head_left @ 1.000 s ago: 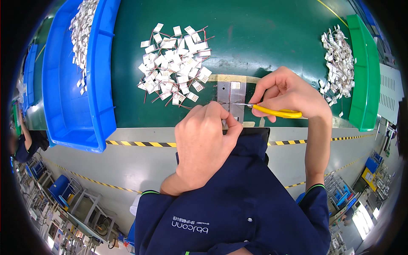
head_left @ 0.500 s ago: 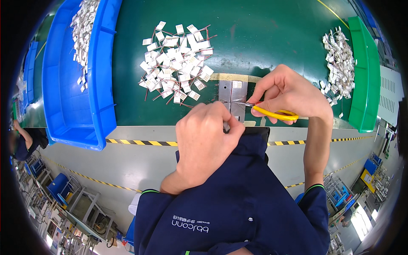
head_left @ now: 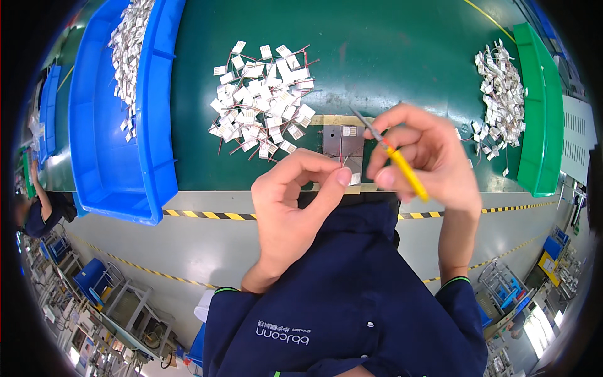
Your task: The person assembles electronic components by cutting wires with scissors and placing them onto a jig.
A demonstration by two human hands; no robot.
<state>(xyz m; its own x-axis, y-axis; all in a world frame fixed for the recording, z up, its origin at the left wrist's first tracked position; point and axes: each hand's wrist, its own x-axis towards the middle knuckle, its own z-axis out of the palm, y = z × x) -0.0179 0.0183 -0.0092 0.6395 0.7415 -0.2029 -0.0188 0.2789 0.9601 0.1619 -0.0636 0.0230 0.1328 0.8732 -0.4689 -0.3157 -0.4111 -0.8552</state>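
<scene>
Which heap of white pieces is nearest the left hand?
The middle heap, on the green table near the left hand; another heap lies in the blue bin, a third beside the green bin, both farther off.

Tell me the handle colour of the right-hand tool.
Yellow handle; the head view shows it best.

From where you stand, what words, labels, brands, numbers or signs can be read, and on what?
Dark blue shirt: pale lettering on the front, legible, but I won't copy it out.
White connectors: any lettering is too small to read.
Yellow panel: any marking is too small and blurred to read.
</scene>
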